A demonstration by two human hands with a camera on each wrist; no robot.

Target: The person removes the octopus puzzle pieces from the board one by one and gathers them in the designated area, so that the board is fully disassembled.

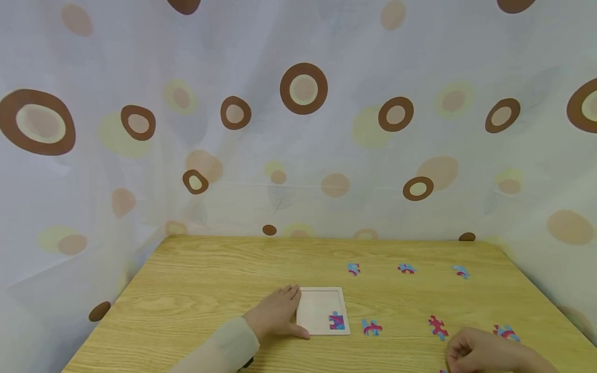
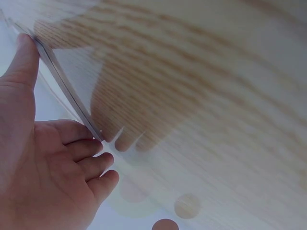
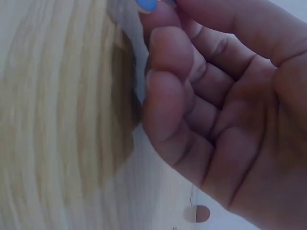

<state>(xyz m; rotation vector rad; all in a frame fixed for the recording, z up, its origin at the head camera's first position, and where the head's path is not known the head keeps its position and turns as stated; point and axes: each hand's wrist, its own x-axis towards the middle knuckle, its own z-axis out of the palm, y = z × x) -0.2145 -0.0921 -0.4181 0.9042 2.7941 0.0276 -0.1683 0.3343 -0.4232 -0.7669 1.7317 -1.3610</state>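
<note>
A square white puzzle tray lies on the table, one blue-and-magenta puzzle piece in its near right corner. My left hand rests against the tray's left side, fingers at the far corner and thumb at the near one. The left wrist view shows the tray's edge running between thumb and fingers. Low on the right, my right hand has its fingers curled. It pinches a puzzle piece at the fingertips; only a blue bit of that piece shows in the right wrist view, the rest being hidden.
Several loose pieces lie right of the tray: one piece just beside it, a red piece and another piece near my right hand. Farther back is a row of three, including a piece. A patterned curtain encloses the wooden table.
</note>
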